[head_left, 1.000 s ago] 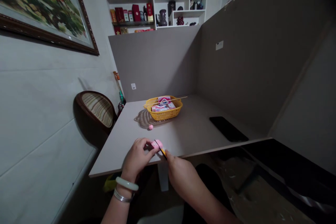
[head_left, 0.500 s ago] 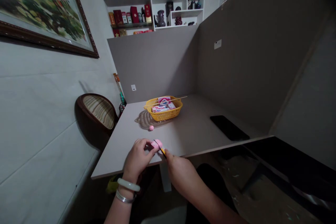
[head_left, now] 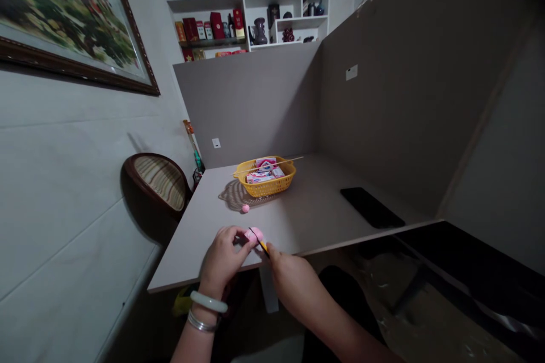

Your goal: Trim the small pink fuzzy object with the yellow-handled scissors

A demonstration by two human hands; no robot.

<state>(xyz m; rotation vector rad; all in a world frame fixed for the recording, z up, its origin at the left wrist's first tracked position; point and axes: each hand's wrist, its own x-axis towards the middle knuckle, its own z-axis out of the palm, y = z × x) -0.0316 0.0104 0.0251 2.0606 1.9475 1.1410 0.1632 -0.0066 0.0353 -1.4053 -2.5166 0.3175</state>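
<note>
Between the left hand [head_left: 221, 258] and right hand [head_left: 289, 282] at six o'clock is a clay lump [head_left: 254, 234], with a basket [head_left: 266, 184] at twelve, partly on a woven mat [head_left: 232, 196], and a phone [head_left: 372, 207] at two.

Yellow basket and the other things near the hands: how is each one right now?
left hand, shut around the pink lump
right hand, shut on the yellow-handled tool
pink lump, dark tip of the tool lying across it
small pink ball, resting on the table beside the woven mat
yellow basket, on the mat, filled with boxes
wooden skewer, lying across the basket
black phone, flat on the table, dark
</note>
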